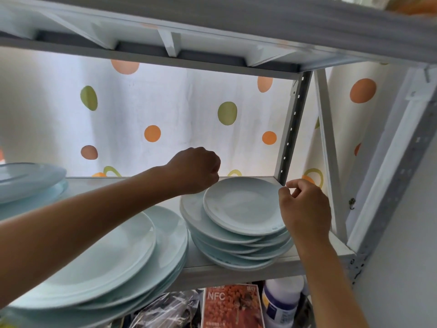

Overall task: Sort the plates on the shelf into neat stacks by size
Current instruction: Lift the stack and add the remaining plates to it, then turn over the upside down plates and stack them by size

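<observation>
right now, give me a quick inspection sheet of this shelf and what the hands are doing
surface: white shelf board in a metal rack, holding all the plates.
job's things: small plate tops an uneven right stack; large plate stack at front left, its edges staggered; another plate stack at far left.
clutter: on the level below, an orange NFC carton, a white bottle and a plastic bag.
hands: left hand curled at the small plate's back rim; right hand at its right rim, thumb and forefinger pinched; contact unclear for both.
cables: nothing seen.
surroundings: dotted curtain behind the rack; upper shelf overhead.
</observation>
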### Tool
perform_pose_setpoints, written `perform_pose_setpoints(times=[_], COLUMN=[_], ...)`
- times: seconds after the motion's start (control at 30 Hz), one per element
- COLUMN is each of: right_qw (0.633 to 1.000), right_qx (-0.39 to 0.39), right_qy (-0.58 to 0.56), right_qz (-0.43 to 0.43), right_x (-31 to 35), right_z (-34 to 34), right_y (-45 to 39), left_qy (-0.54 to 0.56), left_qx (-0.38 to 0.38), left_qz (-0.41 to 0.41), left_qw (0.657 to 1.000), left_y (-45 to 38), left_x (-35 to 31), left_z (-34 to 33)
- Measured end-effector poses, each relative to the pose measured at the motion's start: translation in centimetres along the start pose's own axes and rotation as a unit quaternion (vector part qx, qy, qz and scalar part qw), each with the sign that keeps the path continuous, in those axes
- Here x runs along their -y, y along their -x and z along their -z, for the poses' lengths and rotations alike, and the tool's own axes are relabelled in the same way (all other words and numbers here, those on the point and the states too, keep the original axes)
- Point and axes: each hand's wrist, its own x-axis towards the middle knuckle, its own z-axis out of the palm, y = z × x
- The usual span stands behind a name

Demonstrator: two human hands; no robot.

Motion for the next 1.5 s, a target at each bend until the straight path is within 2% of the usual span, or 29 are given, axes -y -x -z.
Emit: perform_pose_setpoints(times=[0.2, 0.33, 0.53, 0.7, 0.77, 0.9, 0.97, 1.07, 1.17, 1.3, 1.4, 1.5], right_qw=[0.997, 0.988, 0.953, 0.898, 0.889, 0.864, 0.852, 0.835, 0.82, 0.824, 0.822, 0.813], right_qx=[0.025, 0.077, 0.221, 0.354, 0.372, 0.423, 0.452, 0.501, 0.542, 0.547, 0.557, 0.571], right_qy=[-0.042, -0.08, -0.108, -0.097, -0.095, -0.11, -0.11, -0.105, -0.1, -0.081, -0.079, -0.098], right_qz=[0.058, 0.105, 0.179, 0.243, 0.25, 0.249, 0.24, 0.203, 0.155, 0.119, 0.088, 0.059], right_x=[4.4, 8.9, 16.5, 22.9, 24.2, 28.4, 30.4, 31.9, 32.8, 33.6, 33.9, 34.7], right_z=[-0.8, -2.3, -6.9, -10.4, -11.5, -14.8, -16.6, -19.5, -21.7, -24.5, -25.8, -27.1], right_y=[1.4, 2.7, 5.4, 7.9, 7.7, 9.0, 9.8, 10.6, 11.2, 11.6, 12.2, 12.7], left_qy=[0.007, -0.001, -0.009, -0.029, -0.01, 0.056, 0.052, 0.026, -0.001, -0.033, 0.045, 0.123], left_qx=[-0.049, -0.083, -0.132, -0.149, -0.143, -0.147, -0.157, -0.136, -0.072, -0.02, -0.069, -0.163], left_qz=[-0.01, 0.017, 0.116, 0.227, 0.263, 0.342, 0.36, 0.341, 0.307, 0.311, 0.337, 0.392], left_qw=[0.999, 0.996, 0.984, 0.962, 0.954, 0.926, 0.918, 0.93, 0.949, 0.95, 0.938, 0.897], left_y=[2.6, 5.8, 12.2, 17.7, 18.3, 21.6, 23.0, 23.6, 23.2, 22.7, 22.7, 22.8], left_x=[1.1, 3.1, 9.1, 15.4, 17.7, 22.9, 25.1, 27.1, 28.9, 31.1, 32.9, 34.6], left_z=[2.4, 4.4, 7.6, 9.0, 8.7, 8.4, 7.5, 5.7, 4.3, 2.8, 2.0, 1.8])
